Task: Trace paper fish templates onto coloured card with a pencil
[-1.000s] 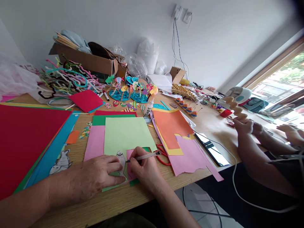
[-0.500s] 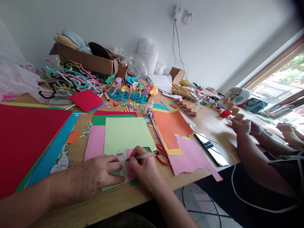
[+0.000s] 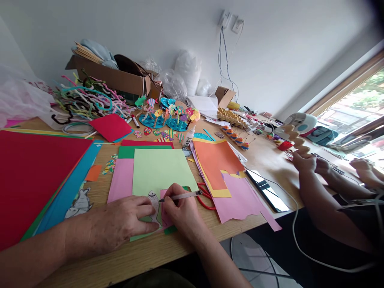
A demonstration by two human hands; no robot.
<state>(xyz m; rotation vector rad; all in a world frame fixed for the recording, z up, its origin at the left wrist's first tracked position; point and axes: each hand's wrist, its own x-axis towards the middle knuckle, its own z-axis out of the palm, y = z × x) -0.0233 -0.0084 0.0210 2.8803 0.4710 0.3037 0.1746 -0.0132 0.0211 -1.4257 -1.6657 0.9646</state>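
Observation:
A grey paper fish cutout [image 3: 153, 199] lies near the front edge of the light green sheet [image 3: 163, 168]. My left hand [image 3: 130, 218] rests flat on it, fingers spread, the tips covering part of its body. In my right hand [image 3: 181, 212] is a pen [image 3: 187, 195], pinched between thumb and fingers. Its tip points left and sits by the right outline of the fish, next to a small pink piece of paper [image 3: 163, 193]. Red-handled scissors [image 3: 207, 202] lie just right of my right hand, partly under other paper. Left of my left hand is a grey rabbit cutout [image 3: 82, 201].
Large red sheets [image 3: 39, 172] cover the left side. Orange paper [image 3: 214, 162], a phone [image 3: 267, 191] and a glue bottle [image 3: 188, 137] lie to the right and behind. Fish decorations [image 3: 177, 122] stand farther back. A co-worker's hands [image 3: 304, 162] hold a wavy strip at right.
The view has shifted very slightly. Both hands, the pen and the fish cutout stay in nearly the same place.

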